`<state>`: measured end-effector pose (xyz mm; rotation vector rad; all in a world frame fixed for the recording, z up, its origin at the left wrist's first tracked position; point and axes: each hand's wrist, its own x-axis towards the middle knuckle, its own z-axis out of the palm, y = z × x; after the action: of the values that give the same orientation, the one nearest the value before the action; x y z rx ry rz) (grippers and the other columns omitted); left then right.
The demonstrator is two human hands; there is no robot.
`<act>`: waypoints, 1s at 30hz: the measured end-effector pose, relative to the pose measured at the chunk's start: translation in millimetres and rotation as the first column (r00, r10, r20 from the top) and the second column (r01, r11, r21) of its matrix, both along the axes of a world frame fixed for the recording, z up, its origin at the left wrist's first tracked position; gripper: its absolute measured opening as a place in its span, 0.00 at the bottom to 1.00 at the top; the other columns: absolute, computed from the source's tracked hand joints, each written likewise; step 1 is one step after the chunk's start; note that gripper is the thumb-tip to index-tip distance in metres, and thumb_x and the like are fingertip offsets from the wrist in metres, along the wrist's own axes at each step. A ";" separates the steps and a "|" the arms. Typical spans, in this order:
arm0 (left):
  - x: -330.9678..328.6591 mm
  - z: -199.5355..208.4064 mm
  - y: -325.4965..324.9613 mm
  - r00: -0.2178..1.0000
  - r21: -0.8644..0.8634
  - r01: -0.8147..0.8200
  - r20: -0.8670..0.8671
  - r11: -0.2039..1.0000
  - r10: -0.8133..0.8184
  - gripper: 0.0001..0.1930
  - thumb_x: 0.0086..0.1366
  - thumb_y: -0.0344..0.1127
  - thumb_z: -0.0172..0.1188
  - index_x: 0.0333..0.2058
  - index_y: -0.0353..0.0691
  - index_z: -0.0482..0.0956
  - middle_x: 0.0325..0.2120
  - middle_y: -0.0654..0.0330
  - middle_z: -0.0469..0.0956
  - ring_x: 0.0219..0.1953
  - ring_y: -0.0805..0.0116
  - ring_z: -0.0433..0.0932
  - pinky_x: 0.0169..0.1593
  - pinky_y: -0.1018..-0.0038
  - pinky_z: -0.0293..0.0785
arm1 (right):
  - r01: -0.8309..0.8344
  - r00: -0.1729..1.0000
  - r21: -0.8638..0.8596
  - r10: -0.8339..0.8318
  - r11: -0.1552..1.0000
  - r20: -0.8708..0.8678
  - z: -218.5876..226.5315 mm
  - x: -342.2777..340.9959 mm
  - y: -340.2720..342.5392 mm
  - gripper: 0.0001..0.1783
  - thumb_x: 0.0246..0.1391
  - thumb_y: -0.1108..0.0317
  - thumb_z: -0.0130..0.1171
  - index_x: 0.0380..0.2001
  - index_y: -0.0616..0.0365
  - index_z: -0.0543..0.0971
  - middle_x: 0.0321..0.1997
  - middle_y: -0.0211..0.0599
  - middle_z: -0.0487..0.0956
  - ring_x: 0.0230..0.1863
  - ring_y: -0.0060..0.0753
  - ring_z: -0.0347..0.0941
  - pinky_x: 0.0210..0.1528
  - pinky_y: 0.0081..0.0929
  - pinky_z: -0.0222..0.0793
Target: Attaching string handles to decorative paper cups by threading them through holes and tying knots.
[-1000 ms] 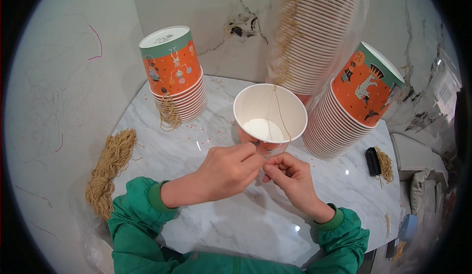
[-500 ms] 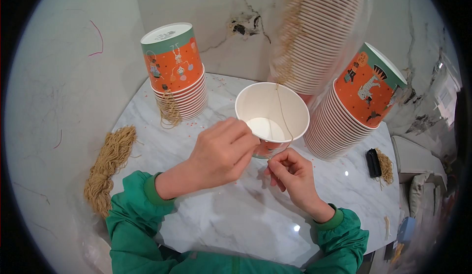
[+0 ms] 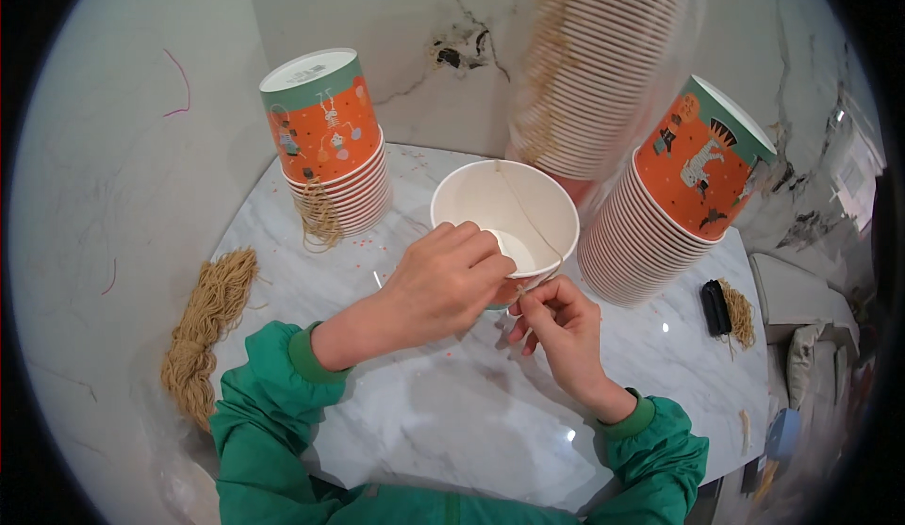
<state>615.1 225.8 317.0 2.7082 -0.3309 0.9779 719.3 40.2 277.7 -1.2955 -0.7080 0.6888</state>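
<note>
A paper bucket (image 3: 476, 200), white inside with orange on its outer wall, stands with its mouth tilted toward me. A thin tan string (image 3: 535, 209) crosses its mouth and runs over the near rim. My right hand (image 3: 563, 332) pinches this string just below the rim, thumb against fingertips. My left hand (image 3: 451, 278) is closed at the bucket's near left side, fingers curled; what its fingertips hold is hidden. A small white sliver shows beside the left wrist; I cannot tell what it is.
Upside-down bucket stacks stand at left (image 3: 330, 139) and right (image 3: 698, 162), strings hanging from the left one. Behind rises a tall bagged stack (image 3: 613, 63). A tan string bundle (image 3: 209, 336) lies at the table's left edge. A black object (image 3: 715, 309) with string lies right.
My left hand has moved right, closer to my right hand. The bucket has shifted slightly left, and the string now slants across its mouth. My right hand stays nearly in place.
</note>
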 end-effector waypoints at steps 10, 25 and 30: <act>-2.1 0.9 -6.8 0.999 -0.041 0.041 -0.006 0.998 -0.042 0.14 0.55 0.25 0.67 0.42 0.37 0.82 0.33 0.58 0.77 0.34 0.57 0.78 0.34 0.65 0.75 | 0.017 1.000 -0.017 -0.017 1.000 -0.013 1.8 0.9 0.9 0.06 0.68 0.70 0.57 0.38 0.61 0.73 0.37 0.34 0.84 0.29 0.18 0.79 0.25 0.17 0.73; -2.8 0.3 -7.8 0.999 -0.041 0.043 -0.014 0.998 -0.044 0.15 0.56 0.26 0.67 0.43 0.36 0.82 0.35 0.57 0.77 0.35 0.58 0.78 0.36 0.64 0.76 | 0.004 1.000 -0.014 -0.004 1.000 -0.005 3.3 1.0 4.6 0.06 0.68 0.70 0.55 0.38 0.61 0.74 0.37 0.34 0.84 0.27 0.18 0.78 0.23 0.17 0.73; -3.3 7.4 -8.0 0.996 -0.135 0.057 -0.055 0.989 -0.065 0.13 0.59 0.28 0.65 0.44 0.36 0.82 0.32 0.56 0.79 0.34 0.57 0.79 0.36 0.65 0.76 | 0.002 0.999 -0.014 -0.002 1.000 -0.037 6.1 0.2 6.1 0.05 0.68 0.71 0.56 0.39 0.62 0.75 0.32 0.33 0.82 0.23 0.18 0.76 0.22 0.18 0.71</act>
<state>611.8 217.8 324.4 2.5846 -0.3227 0.8682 719.5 46.3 283.9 -1.2932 -0.6724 0.7158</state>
